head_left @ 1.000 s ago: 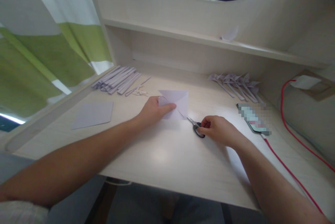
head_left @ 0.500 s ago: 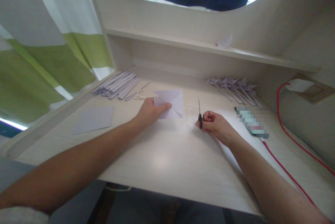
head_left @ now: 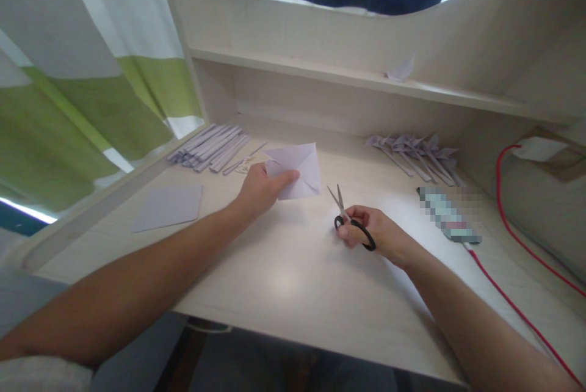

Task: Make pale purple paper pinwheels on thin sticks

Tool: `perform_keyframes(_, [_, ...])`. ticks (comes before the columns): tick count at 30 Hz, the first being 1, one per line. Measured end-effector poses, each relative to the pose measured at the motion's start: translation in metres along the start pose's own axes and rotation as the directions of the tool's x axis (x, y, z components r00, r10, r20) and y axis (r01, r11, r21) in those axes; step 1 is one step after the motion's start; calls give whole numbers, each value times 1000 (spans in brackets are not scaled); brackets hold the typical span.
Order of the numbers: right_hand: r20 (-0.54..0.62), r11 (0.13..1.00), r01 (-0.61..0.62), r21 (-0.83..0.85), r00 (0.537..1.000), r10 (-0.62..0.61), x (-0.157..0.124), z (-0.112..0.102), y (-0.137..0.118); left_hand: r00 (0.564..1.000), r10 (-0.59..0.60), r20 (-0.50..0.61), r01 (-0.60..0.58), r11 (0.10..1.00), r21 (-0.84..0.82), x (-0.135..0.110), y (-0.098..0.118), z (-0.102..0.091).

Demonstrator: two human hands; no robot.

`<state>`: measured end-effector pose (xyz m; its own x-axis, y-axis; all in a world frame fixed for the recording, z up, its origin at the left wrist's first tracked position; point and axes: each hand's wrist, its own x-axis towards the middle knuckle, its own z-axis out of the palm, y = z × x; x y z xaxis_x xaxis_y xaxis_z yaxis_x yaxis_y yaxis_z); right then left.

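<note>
My left hand (head_left: 263, 189) pinches a white paper square (head_left: 306, 166) by its left side, the thumb lying over its middle. Diagonal creases or cuts run across this square, which is lifted above the desk. To its right, my right hand (head_left: 366, 227) holds black-handled scissors (head_left: 339, 199). Their two blades stand slightly apart, pointing up and toward the paper without touching it. Left of my left forearm, a stack of flat white paper squares (head_left: 171, 207) lies on the desk.
Rolled paper sticks (head_left: 208, 146) are piled at the back left. Several paper pinwheels (head_left: 414, 151) lie at the back right. A phone (head_left: 446, 215) with a red cable (head_left: 508, 312) rests on the right. A folded paper piece (head_left: 401, 69) sits on the shelf (head_left: 320, 71).
The scissors have turned so both blades and handle loops show, with the blades now parted. My left hand has raised and tilted the paper square slightly. The view has shifted a little.
</note>
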<state>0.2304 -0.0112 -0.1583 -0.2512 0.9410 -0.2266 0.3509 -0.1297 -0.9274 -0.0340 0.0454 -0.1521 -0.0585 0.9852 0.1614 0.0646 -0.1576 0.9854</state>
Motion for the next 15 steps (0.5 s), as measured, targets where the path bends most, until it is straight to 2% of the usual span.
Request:
perform_keyframes(5, [-11,991,-37,-130,999,36,-3,1,-1,1000,-12,2,12,1000,-16,0,-1,0])
perform_keyframes(9, [-38,992,-71,-104,997,68,-2,0,4,1000,-12,12,13,1000,-19,3,-5,0])
perform_keyframes(15, [-47,999,-36,-36,998,34,-4,-2,-5,1000,-6,4,6,998,-56,3,-4,1])
